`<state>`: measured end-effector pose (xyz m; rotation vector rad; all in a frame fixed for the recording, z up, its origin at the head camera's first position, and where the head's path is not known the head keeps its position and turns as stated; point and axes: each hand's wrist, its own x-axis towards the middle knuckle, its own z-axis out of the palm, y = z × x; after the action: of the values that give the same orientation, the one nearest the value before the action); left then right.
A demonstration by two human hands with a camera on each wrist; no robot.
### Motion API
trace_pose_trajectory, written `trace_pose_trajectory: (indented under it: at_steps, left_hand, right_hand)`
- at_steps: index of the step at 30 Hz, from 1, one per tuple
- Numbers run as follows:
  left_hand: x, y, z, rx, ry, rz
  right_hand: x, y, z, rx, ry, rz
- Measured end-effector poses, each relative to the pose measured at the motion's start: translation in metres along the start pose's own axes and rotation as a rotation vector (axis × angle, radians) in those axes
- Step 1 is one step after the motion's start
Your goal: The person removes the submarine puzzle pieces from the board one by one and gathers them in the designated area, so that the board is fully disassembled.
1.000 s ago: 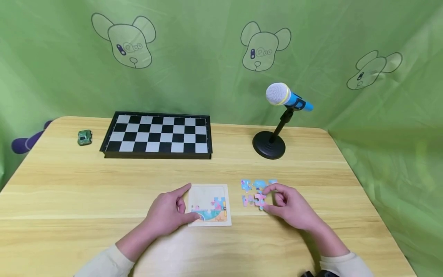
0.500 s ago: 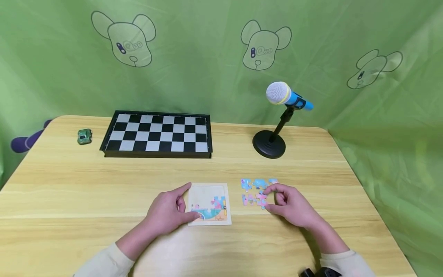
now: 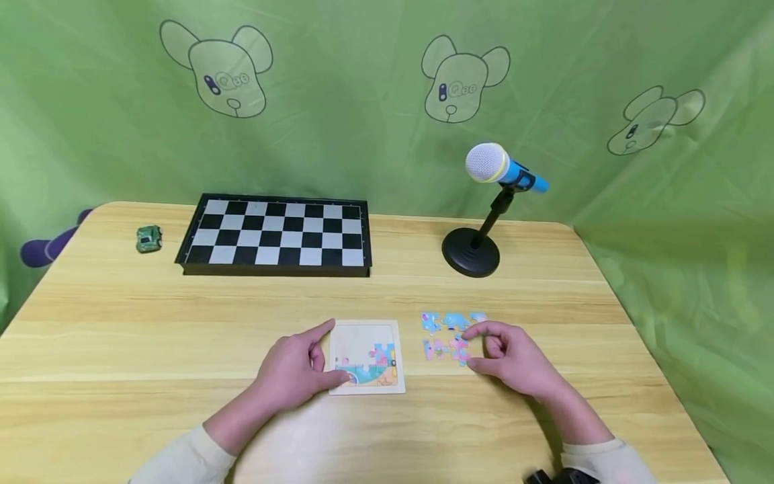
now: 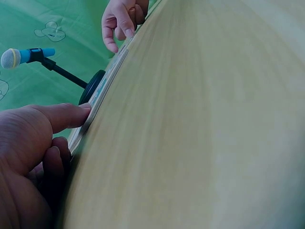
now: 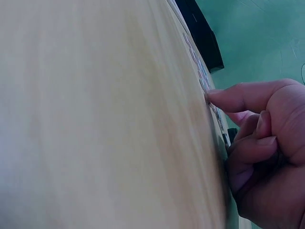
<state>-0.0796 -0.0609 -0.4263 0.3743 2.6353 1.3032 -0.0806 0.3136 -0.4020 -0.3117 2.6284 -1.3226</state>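
Observation:
A square wooden puzzle board lies on the table, with pink, blue and tan pieces fitted along its bottom and lower right. My left hand holds the board's left side, index finger at the upper corner and thumb over the lower left pieces. In the left wrist view the thumb presses on the board's edge. To the right, my right hand pinches a pink jigsaw piece between index finger and thumb, close to the tabletop. Its other fingers are curled in.
Loose pieces lie around the held one: blue ones behind, a pink one to its left. Farther back stand a black-and-white checkerboard, a small green toy car and a microphone on a stand.
My right hand has shifted slightly right, and the pinched pink jigsaw piece has turned a little and moved right with it. My left hand and the board stay in place.

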Motion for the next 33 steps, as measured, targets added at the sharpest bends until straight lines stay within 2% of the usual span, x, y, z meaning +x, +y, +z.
trace_pose_trajectory:
  at_steps: [5, 13, 21, 33]
  left_hand:
    - [0.0, -0.001, 0.0, 0.001, -0.002, -0.003]
    - [0.0, -0.001, -0.001, 0.004, -0.003, -0.002]
    - [0.0, -0.001, 0.002, 0.007, -0.001, 0.011]
    - [0.001, -0.001, 0.001, 0.016, 0.0, 0.008]
  right_hand:
    - [0.003, -0.003, 0.006, 0.024, 0.003, -0.014]
    - [0.016, -0.02, 0.026, 0.062, -0.073, -0.054]
    - [0.025, -0.036, 0.042, 0.098, -0.132, -0.129]
    - [0.041, -0.052, 0.065, 0.045, -0.212, -0.138]
